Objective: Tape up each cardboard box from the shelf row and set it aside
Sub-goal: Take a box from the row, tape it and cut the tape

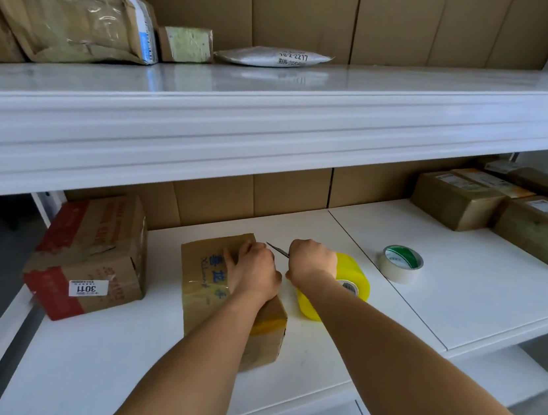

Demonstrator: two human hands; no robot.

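Brown cardboard fills the head view: the small box (221, 290) in hand sits on the white lower shelf (461, 299), with the left hand (252, 273) pressed flat on its top, fingers spread and curled over the far edge. Just right of it, the right hand (312, 262) is closed around a small blade (277, 250) whose tip points at the box's far corner; the cut looks underway, so the tape on this box seems nearly finished.

Touching the right wrist lies a yellow tape roll (342, 288). A white tape roll (402, 264) stands farther right, well apart. Left of the left hand is a red-taped box (87, 253) tilted on the shelf, and far right a cluster of wrapped boxes (506, 211). Which are done cannot be told. Nothing blocks the hands.
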